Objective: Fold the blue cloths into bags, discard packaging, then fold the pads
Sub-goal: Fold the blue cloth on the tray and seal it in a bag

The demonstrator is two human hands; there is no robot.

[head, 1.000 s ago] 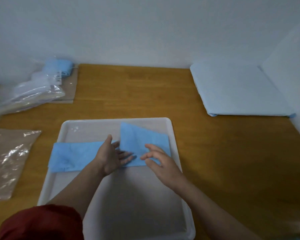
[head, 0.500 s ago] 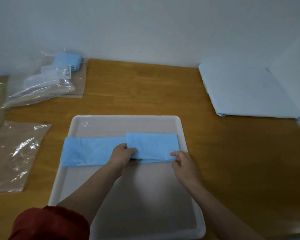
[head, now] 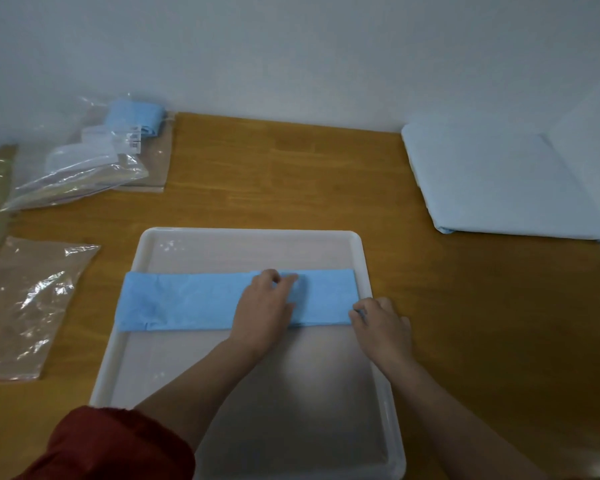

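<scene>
**Q:** Where is the blue cloth (head: 187, 299) lying, and how is it being held?

**A:** It is lying as a long flat strip across the white tray (head: 250, 237), with its left end overhanging the rim. The left hand (head: 262, 310) is resting on its middle, fingers curled and pinching at the far edge. The right hand (head: 381, 323) is pinching the near right corner.

**Q:** How is it likely handling?

**A:** It is probably handling as a light, thin, limp sheet, creasing readily and sliding on the smooth tray. Edges and corners are offering the best hold, with one hand pinning the fold.

**Q:** What is differing from a second ago?

**A:** The right flap was then sitting tilted, with both hands spread open. It is now lying level with the strip.
</scene>
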